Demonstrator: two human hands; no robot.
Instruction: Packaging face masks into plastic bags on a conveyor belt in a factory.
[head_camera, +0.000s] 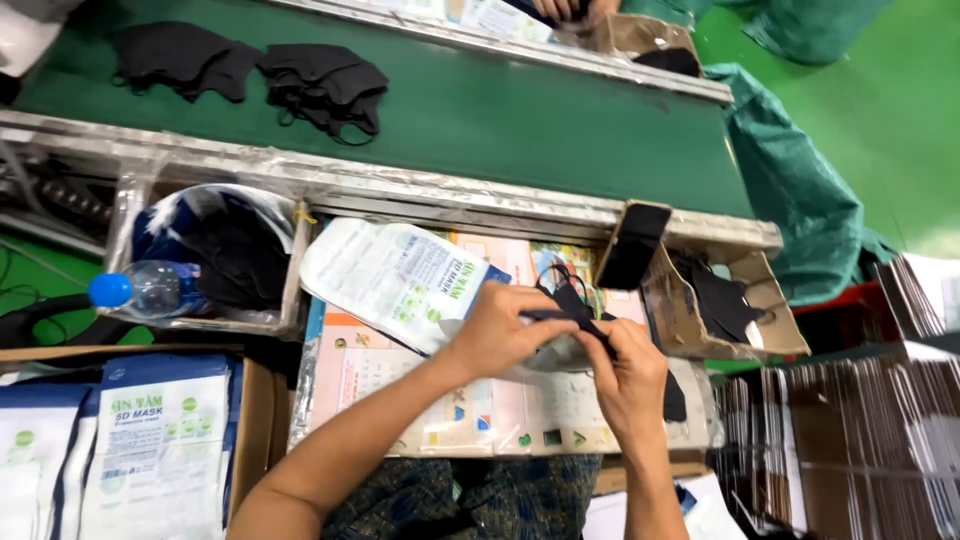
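I see both my left hand (497, 330) and right hand (628, 375) pinching a black mask (575, 312) halfway into the clear pouch (395, 280) beneath them; sealing remains.

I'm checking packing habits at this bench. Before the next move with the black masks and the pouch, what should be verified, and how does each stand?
1. Left hand grips the black masks: ok.
2. Right hand on the same stack: ok.
3. White pouch within reach, under the left hand: ok.
4. Pouch mouth open: cannot tell.
5. Mask count in the stack: cannot tell.
6. Phone leaning on the conveyor rail, close to the work: not ok.
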